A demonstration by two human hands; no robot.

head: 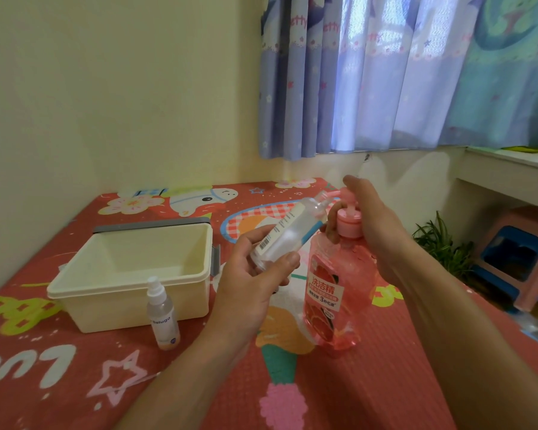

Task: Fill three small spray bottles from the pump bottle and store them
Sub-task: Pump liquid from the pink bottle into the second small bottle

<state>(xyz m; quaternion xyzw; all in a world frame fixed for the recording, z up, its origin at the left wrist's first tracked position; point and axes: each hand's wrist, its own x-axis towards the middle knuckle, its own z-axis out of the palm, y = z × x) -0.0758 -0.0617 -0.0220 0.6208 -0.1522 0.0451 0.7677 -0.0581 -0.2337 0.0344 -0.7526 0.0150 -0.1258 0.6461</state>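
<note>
My left hand [249, 280] grips a small clear spray bottle [288, 232] with its top off, tilted so its open neck meets the pink spout of the pump bottle [336, 283]. The pump bottle is pink, see-through, and stands upright on the mat. My right hand [370, 221] rests on the pump head, palm over it, thumb hooked under the pump head at the neck. A second small spray bottle [162, 315] with its white sprayer on stands upright in front of the cream storage box [131, 293], which is open and looks empty.
Everything sits on a red cartoon-print mat [106, 373] in a room corner. Blue curtains [385, 72] hang behind. To the right are a white shelf [510, 172], a potted plant [441, 243] and a pink-and-blue stool [516, 256].
</note>
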